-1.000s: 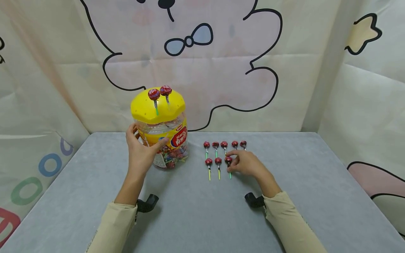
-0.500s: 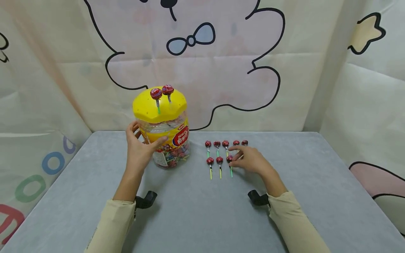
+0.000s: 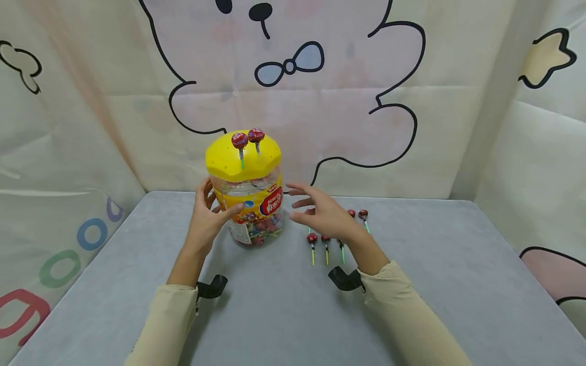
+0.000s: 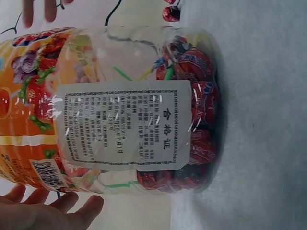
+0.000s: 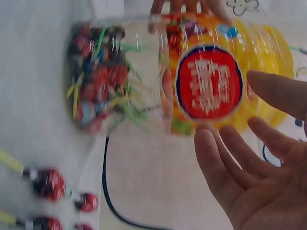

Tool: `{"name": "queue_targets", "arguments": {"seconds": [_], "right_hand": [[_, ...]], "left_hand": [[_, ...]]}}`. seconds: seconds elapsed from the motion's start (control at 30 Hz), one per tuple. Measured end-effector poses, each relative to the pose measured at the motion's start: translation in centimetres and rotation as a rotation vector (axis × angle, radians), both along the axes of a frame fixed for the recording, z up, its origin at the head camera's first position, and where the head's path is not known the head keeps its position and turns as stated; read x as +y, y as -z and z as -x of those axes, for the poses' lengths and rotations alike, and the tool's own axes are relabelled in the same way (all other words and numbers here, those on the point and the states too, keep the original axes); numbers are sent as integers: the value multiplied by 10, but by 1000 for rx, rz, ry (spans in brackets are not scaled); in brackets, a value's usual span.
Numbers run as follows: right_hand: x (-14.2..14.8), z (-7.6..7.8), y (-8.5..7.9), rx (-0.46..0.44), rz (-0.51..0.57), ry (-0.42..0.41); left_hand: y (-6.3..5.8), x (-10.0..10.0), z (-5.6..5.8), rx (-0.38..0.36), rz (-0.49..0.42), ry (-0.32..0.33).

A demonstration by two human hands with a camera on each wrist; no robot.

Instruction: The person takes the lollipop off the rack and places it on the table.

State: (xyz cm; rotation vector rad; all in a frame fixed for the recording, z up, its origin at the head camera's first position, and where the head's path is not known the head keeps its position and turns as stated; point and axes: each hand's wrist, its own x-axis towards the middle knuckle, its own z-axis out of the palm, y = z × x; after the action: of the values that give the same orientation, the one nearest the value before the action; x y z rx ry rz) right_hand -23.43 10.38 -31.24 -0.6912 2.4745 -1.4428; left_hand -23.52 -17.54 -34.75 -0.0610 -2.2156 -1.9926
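Observation:
A clear plastic lollipop jar (image 3: 270,223) with a yellow lid (image 3: 222,165) and printed label stands at the table's back, left of centre. Two red-wrapped lollipops (image 3: 239,141) stick up from the lid. My left hand (image 3: 205,223) holds the jar's left side, thumb across the front and fingers around behind. Fingers spread, my right hand (image 3: 327,216) is beside the jar's right side and holds nothing; in the right wrist view its fingers (image 5: 216,163) overlap the label's edge. More lollipops (image 5: 87,112) fill the jar's bottom.
Right of the jar, lollipops lie in two rows on the grey table (image 3: 284,315). The front row has three lollipops (image 3: 312,239); the right hand and wrist hide part of the back row, whose rightmost lollipop (image 3: 363,214) shows. A printed curtain (image 3: 320,122) hangs behind.
My right hand has let go of the third front-row lollipop and moved up and left to the jar. The left hand stays on the jar. The head view has shifted slightly.

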Motion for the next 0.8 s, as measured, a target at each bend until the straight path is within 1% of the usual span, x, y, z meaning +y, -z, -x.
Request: {"name": "queue_targets", "arguments": {"seconds": [0.1,0.2,0.4,0.63,0.8], "right_hand": [[-11,4,0,-33,53,-13],[-18,7,1,-68,103,-10],[-23,8,5,-95,182,13],[-24,8,8,-112,228,13],[-24,9,8,-112,228,26]], "left_hand": [[3,1,1,3,7,25],[2,1,2,2,7,22],[-2,3,0,-17,14,-11],[-7,7,-4,-36,21,-45],[-10,12,-7,-35,31,-89]]}}
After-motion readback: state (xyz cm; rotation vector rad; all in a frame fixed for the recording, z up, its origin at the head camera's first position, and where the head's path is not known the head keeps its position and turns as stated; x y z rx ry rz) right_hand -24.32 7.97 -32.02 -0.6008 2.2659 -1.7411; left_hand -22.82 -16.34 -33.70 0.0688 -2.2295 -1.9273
